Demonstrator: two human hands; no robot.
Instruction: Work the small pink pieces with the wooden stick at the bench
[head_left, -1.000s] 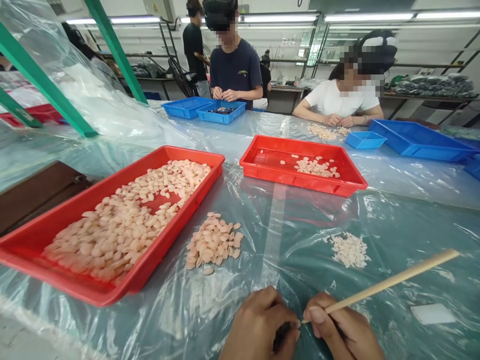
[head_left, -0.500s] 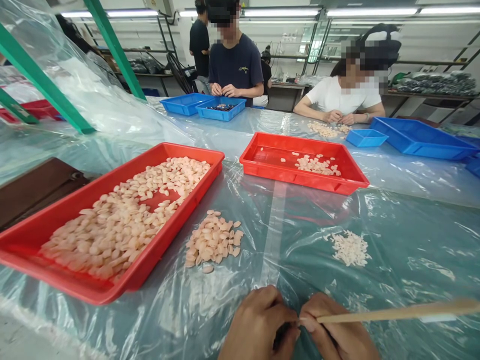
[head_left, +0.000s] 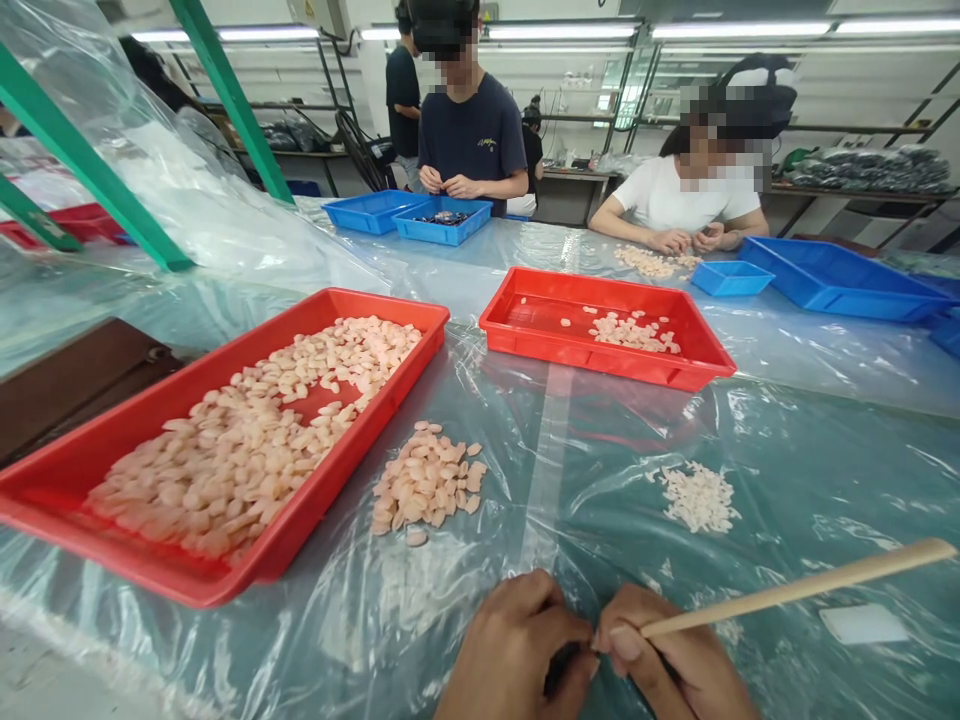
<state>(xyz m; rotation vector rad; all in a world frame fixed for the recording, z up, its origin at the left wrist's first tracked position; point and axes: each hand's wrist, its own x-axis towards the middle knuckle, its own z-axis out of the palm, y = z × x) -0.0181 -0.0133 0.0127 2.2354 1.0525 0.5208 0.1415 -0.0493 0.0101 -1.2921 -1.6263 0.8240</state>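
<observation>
While the near red tray brims with pale pieces, the right hand pinches a wooden stick angled up-right; the left hand is clenched.

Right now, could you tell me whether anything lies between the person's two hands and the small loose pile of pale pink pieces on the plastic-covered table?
Nothing visible does. Only bare clear plastic sheeting lies between the left hand, the right hand holding the wooden stick, and the pale pink pile.
</observation>
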